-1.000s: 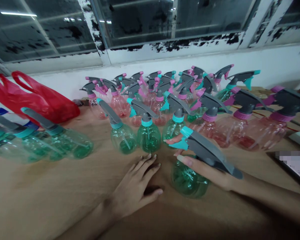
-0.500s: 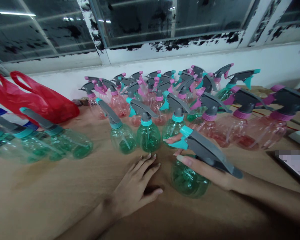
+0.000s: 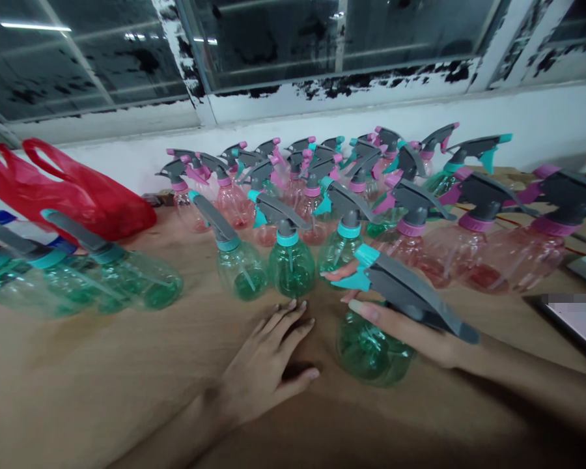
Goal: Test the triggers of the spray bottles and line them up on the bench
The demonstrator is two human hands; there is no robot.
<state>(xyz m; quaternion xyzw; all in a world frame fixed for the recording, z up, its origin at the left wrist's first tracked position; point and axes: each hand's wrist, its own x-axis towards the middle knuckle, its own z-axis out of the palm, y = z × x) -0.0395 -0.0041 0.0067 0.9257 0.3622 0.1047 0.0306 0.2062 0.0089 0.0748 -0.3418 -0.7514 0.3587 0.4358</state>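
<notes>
My right hand (image 3: 405, 329) is closed around the neck of a green spray bottle (image 3: 374, 355) that has a grey head and a teal trigger. Its thumb lies along the near side, and other fingertips show behind the trigger. Palm down on the wooden table (image 3: 141, 384), my left hand (image 3: 268, 365) rests with its fingers spread, holding nothing. Just beyond its fingertips stands another green spray bottle (image 3: 292, 268), with a similar green bottle (image 3: 244, 273) on its left. A third green bottle (image 3: 344, 244) is partly hidden by my right hand and the held bottle.
Pink spray bottles (image 3: 486, 257) line the right, and several more pink and green ones crowd the back. Tilted green bottles (image 3: 146, 280) are at the left, near a red plastic bag (image 3: 92, 195). A phone (image 3: 573, 322) lies at the right edge. Behind is a white wall with windows.
Almost nothing differs. The whole view has shifted very slightly, while both hands and the held spray bottle keep the same pose.
</notes>
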